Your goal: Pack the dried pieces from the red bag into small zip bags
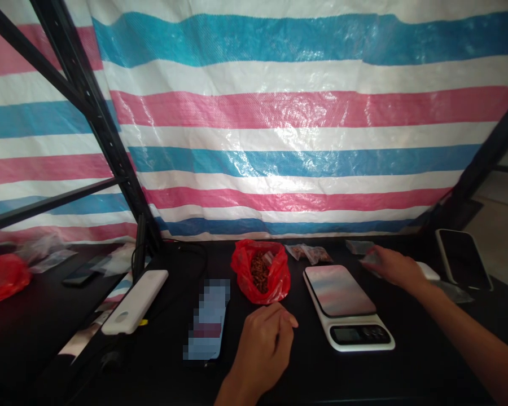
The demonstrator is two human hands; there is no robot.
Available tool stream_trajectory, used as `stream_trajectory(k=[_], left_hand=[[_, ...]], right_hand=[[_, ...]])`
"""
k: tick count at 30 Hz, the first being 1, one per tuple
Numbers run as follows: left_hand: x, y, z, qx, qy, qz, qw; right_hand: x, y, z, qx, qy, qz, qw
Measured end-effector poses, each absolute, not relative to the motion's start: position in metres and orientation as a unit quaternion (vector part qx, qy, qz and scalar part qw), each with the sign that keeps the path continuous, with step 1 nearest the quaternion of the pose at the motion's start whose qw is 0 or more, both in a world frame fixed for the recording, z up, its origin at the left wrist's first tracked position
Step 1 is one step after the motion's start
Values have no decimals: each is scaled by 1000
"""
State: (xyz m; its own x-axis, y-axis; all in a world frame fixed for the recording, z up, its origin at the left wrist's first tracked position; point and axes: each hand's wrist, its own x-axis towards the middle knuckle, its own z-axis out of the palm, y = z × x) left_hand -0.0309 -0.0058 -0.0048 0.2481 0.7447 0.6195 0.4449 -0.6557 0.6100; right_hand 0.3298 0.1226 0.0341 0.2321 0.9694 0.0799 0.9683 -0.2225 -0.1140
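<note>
One red bag sits just beyond the left hand.

No lettering, number or brand can be read anywhere here. The white scale has a small grey display and, beside it, a dark button panel with tiny pale marks, all too small and blurred to make out. On the phone the screen is broken into coarse blocks that hide any writing, and the white power bank bears a faint grey oval mark, its detail unclear.
</note>
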Motion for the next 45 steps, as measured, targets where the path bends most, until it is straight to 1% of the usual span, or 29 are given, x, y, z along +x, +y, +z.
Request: stream_trajectory(k=[2,4,6,7,8,12,14,16,18,20,22,24,26,28,30,31,33,35,37,39,41,43,45], left_hand=[[-27,-6,-5,775,382,477,164],[-23,-6,-5,767,380,481,188],[-19,-6,-6,742,390,496,228],[-18,-6,-6,721,400,507,249],[-16,-5,-7,697,413,520,270],[-16,0,-11,604,441,555,365],[-20,3,-12,577,423,552,428],[-26,5,-13,558,392,548,485],[-33,6,-12,543,355,547,529],[-38,6,-10,530,328,547,559],[-42,5,-8,515,336,550,566],[-44,5,-8,504,390,560,529],[-44,5,-9,506,458,565,464],[-44,5,-11,520,507,563,394],[-44,6,-13,532,538,564,331],[-43,7,-15,534,550,564,305],[-43,10,-20,527,576,564,271],[-43,12,-25,515,593,562,258],[-42,14,-29,506,598,565,259],[-39,16,-31,496,595,567,282],[-35,17,-30,474,593,561,330],[-31,19,-28,443,599,555,371],[-28,21,-26,425,608,565,361]], right_hand=[[319,112,35,-764,-633,-24,124],[294,97,39,-706,-665,-24,240],[256,75,43,-602,-709,54,364],[234,64,45,-548,-725,105,403],[211,53,46,-509,-736,155,419],[141,26,42,-436,-737,295,423],[125,24,35,-416,-719,347,436],[120,26,28,-409,-703,370,448],[122,29,25,-411,-707,371,440],[127,35,26,-399,-732,371,409],[130,45,30,-381,-759,371,375],[128,63,36,-394,-777,334,360],[120,84,41,-447,-804,223,324],[108,105,43,-522,-826,80,199],[99,121,42,-559,-819,31,127],[97,126,42,-570,-815,23,104],[97,132,40,-573,-816,22,76],[104,132,40,-564,-823,17,60],[114,130,43,-541,-839,18,56],[125,126,48,-507,-860,30,51],[134,122,54,-466,-879,77,58],[142,117,60,-435,-885,144,84],[148,110,65,-412,-877,225,105]])
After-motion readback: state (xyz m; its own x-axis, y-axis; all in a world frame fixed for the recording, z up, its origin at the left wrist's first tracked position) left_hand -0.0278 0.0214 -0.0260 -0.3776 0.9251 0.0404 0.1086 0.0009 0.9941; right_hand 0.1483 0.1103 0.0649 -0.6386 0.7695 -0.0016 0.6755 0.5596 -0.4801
